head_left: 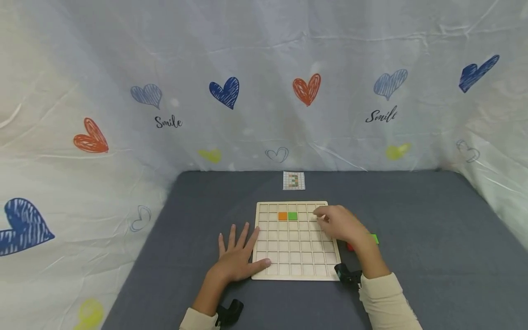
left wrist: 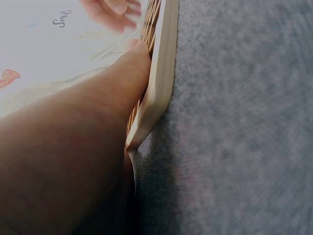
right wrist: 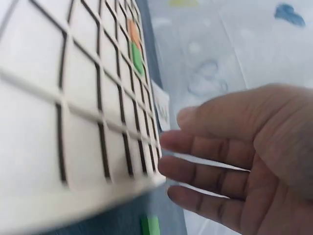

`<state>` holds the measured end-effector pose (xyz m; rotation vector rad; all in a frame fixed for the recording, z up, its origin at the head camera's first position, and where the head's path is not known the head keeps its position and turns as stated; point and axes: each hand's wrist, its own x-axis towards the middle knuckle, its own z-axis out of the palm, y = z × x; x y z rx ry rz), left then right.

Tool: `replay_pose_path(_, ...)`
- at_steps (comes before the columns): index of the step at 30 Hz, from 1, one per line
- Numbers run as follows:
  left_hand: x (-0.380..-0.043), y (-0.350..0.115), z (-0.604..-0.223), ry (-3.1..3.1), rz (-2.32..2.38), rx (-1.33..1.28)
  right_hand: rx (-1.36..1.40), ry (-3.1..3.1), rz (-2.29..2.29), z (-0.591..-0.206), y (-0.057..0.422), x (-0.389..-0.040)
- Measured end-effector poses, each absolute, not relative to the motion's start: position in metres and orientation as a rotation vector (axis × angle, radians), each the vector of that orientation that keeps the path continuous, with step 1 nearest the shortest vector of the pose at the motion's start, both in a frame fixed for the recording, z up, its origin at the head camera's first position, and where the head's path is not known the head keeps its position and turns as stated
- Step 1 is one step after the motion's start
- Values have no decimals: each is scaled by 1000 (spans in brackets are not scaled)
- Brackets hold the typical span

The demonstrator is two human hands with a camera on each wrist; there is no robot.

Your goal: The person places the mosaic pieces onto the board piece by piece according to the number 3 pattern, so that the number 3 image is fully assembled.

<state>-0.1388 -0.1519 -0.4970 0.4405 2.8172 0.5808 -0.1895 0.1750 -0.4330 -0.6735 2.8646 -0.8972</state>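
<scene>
A wooden grid board (head_left: 295,247) lies on the dark cloth in the head view. An orange square tile (head_left: 282,216) and a green square tile (head_left: 292,216) sit side by side in its upper cells. My left hand (head_left: 234,263) is spread flat at the board's left edge, its thumb over the lower left corner; the left wrist view shows that thumb (left wrist: 129,73) along the rim. Over the upper right cells is my right hand (head_left: 339,223), fingers loosely bent. In the right wrist view, nothing shows between the thumb and fingers (right wrist: 203,171).
Behind the board lies a small printed card (head_left: 294,181) with a coloured grid pattern. Right of the board, partly hidden by my right forearm, are a green piece (head_left: 375,239) and a red piece (head_left: 350,246). A white curtain (head_left: 264,133) with hearts hangs at the table's back.
</scene>
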Motion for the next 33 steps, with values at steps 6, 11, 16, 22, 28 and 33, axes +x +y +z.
replay_pose_path(6, -137, -150, -488, 2806, 570, 446, -290, 2994, -803, -433, 216, -191)
replay_pose_path(11, -135, -148, -479, 2794, 552, 440, -106, 2991, -716, -441, 233, -194)
replay_pose_path(16, -134, -148, -476, 2803, 572, 444, -61, 2991, -721, -443, 235, -196)
replay_pose_path(22, -134, -147, -476, 2800, 578, 448, -72, 2997, -740, -445, 234, -197)
replay_pose_path(28, -135, -148, -479, 2798, 598, 458, -143, 2973, -781, -446, 232, -199)
replay_pose_path(33, -136, -149, -487, 2804, 586, 438, -140, 2954, -817, -447, 227, -199)
